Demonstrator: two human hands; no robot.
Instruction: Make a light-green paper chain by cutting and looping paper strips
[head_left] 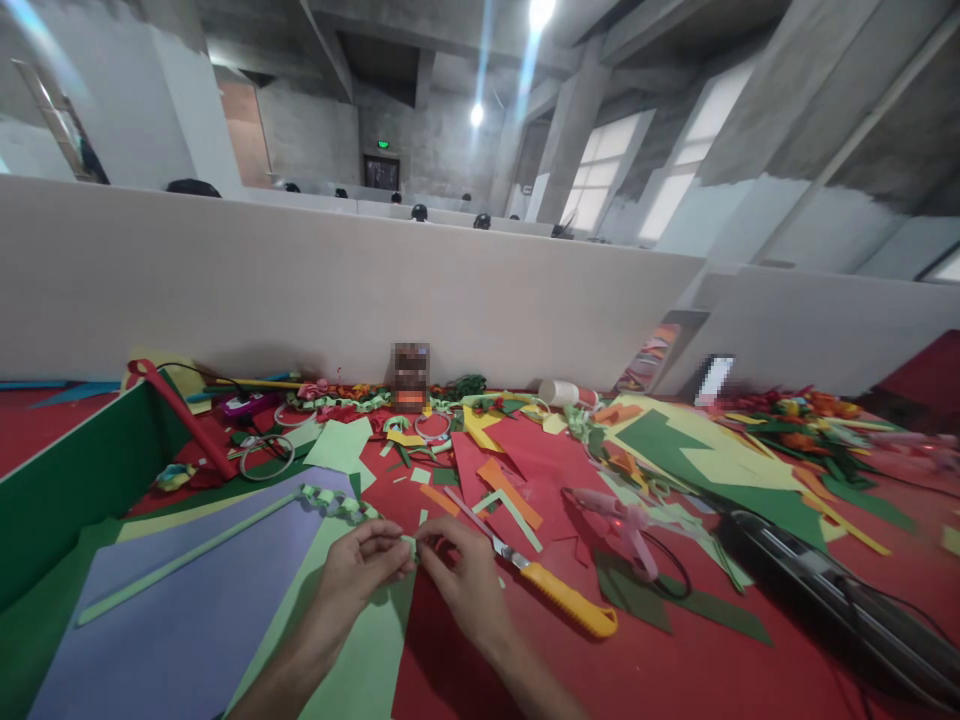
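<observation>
My left hand pinches a small light green paper piece between thumb and fingers. On its other side my right hand has its fingertips closed at the same piece. A light green folded paper chain runs up to the left hand; whether it joins the held piece is hidden by the fingers. From the chain's far end a long light green strip slants down left across a purple sheet. Under the left hand lies a light green sheet. A yellow utility knife lies right of my right hand.
A pink glue gun with a cable rests to the right, near a long black device. Paper scraps and sheets cover the red tabletop. A white partition closes the back, and a green panel stands left.
</observation>
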